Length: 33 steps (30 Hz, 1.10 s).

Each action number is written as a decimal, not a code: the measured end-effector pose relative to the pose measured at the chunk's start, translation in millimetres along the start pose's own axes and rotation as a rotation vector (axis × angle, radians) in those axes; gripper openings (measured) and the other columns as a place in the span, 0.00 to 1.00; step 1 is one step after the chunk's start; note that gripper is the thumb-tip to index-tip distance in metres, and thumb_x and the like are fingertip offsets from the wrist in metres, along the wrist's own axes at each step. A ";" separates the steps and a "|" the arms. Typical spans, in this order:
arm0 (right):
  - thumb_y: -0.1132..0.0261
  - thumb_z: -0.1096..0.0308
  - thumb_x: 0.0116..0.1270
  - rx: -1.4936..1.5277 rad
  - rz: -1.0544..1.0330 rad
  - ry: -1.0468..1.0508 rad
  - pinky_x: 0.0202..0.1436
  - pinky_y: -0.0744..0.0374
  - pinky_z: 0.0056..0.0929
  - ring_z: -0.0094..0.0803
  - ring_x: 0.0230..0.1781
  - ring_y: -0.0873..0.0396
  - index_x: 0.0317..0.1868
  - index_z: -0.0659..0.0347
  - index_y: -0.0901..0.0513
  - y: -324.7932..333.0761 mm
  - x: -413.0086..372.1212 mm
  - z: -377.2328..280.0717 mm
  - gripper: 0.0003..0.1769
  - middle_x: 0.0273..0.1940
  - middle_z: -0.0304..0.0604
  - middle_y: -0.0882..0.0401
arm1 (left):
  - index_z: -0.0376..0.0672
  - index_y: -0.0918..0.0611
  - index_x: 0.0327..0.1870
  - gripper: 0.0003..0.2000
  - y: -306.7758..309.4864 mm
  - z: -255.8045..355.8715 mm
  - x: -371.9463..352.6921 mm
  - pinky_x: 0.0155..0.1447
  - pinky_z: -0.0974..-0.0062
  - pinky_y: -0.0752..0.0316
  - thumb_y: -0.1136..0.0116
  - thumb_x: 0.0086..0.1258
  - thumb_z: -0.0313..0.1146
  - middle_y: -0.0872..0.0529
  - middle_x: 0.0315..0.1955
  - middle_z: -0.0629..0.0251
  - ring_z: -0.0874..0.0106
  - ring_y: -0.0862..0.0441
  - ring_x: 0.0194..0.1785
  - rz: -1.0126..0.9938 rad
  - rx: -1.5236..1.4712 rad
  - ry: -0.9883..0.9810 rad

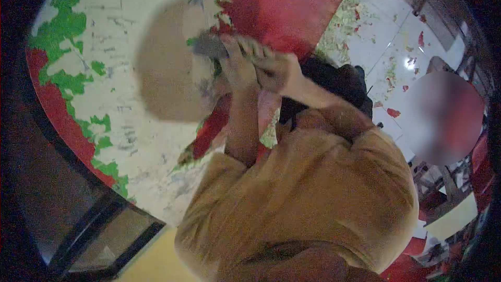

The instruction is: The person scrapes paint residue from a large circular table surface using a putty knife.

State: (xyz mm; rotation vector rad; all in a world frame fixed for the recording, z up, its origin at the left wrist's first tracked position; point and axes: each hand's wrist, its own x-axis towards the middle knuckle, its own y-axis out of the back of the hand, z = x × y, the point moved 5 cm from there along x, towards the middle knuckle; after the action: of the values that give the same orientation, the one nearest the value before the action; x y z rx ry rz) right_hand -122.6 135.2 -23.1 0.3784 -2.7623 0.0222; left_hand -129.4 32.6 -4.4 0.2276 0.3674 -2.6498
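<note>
A curved panel (172, 141) shows a pale scraped area with ragged patches of green and red coating. My left hand (237, 68) is closed at a dark, blurred flat tool (207, 46) that lies against the pale surface near the edge of the red coating. Beside it on the right, my right hand (274, 70) has its fingers curled round the tool's hidden rear part. The two hands touch or nearly touch. A strip of red coating (213, 128) runs below my left hand.
Smooth red coating (292, 0) covers the top middle. Red and pale flakes (392, 112) lie scattered over white tiles (383, 52) at the right. A black object (336, 81) sits behind my right forearm. Dark frame bars (88, 224) stand at the lower left.
</note>
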 end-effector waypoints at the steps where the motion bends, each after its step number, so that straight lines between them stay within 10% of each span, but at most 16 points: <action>1: 0.35 0.68 0.52 -0.004 -0.076 -0.079 0.33 0.19 0.35 0.45 0.30 0.19 0.48 0.50 0.17 1.0 6.5 -2.1 0.20 0.35 0.48 0.19 | 0.44 0.35 0.26 0.21 -0.3 2.1 -3.8 0.28 0.67 0.28 0.58 0.73 0.52 0.34 0.18 0.65 0.69 0.34 0.19 -0.033 -0.020 -0.014; 7: 0.35 0.62 0.52 -0.081 -0.045 0.078 0.30 0.20 0.36 0.43 0.27 0.20 0.46 0.48 0.18 9.9 -6.9 6.0 0.18 0.32 0.47 0.20 | 0.44 0.35 0.25 0.23 -8.9 -4.3 -3.2 0.28 0.67 0.28 0.62 0.72 0.56 0.32 0.18 0.63 0.69 0.33 0.20 -0.223 -0.346 0.122; 18: 0.36 0.73 0.49 -0.094 -0.083 0.121 0.33 0.20 0.35 0.46 0.33 0.19 0.51 0.49 0.19 -7.3 20.1 -3.0 0.25 0.44 0.52 0.21 | 0.43 0.34 0.24 0.24 -34.5 42.4 -6.3 0.28 0.65 0.25 0.61 0.72 0.56 0.31 0.16 0.63 0.68 0.29 0.19 -0.005 0.125 -0.098; 21: 0.36 0.59 0.53 -0.040 -0.033 0.136 0.39 0.19 0.36 0.40 0.33 0.18 0.50 0.44 0.19 -19.0 -19.0 30.6 0.21 0.38 0.43 0.18 | 0.43 0.34 0.24 0.24 -4.7 5.7 -9.0 0.29 0.67 0.26 0.64 0.73 0.55 0.31 0.16 0.63 0.67 0.29 0.19 0.015 0.039 -0.050; 25: 0.36 0.74 0.49 -0.149 -0.339 -0.001 0.48 0.20 0.30 0.39 0.47 0.20 0.53 0.57 0.22 -5.2 30.4 0.0 0.26 0.56 0.48 0.26 | 0.42 0.34 0.24 0.24 -26.3 37.4 -0.9 0.33 0.68 0.28 0.67 0.75 0.53 0.31 0.15 0.63 0.67 0.28 0.21 0.015 0.120 -0.120; 28: 0.37 0.60 0.54 -0.019 0.026 0.245 0.36 0.19 0.35 0.36 0.34 0.19 0.51 0.46 0.20 4.6 10.8 -5.9 0.21 0.42 0.39 0.19 | 0.41 0.34 0.24 0.25 -22.6 23.6 -13.0 0.33 0.68 0.28 0.67 0.75 0.53 0.29 0.18 0.61 0.66 0.28 0.22 0.042 0.207 -0.009; 33: 0.34 0.60 0.49 -0.113 -0.074 0.210 0.30 0.20 0.32 0.36 0.28 0.22 0.45 0.49 0.18 -2.5 2.5 -6.1 0.20 0.33 0.37 0.21 | 0.40 0.34 0.23 0.26 -28.7 36.7 -14.4 0.32 0.63 0.24 0.63 0.72 0.56 0.30 0.18 0.59 0.64 0.27 0.22 -0.020 -0.060 -0.058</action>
State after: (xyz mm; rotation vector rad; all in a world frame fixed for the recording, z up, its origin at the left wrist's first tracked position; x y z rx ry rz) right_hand -122.2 132.6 -16.6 0.4216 -2.5272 -0.1065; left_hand -133.5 52.5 39.9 0.1283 0.4309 -2.6544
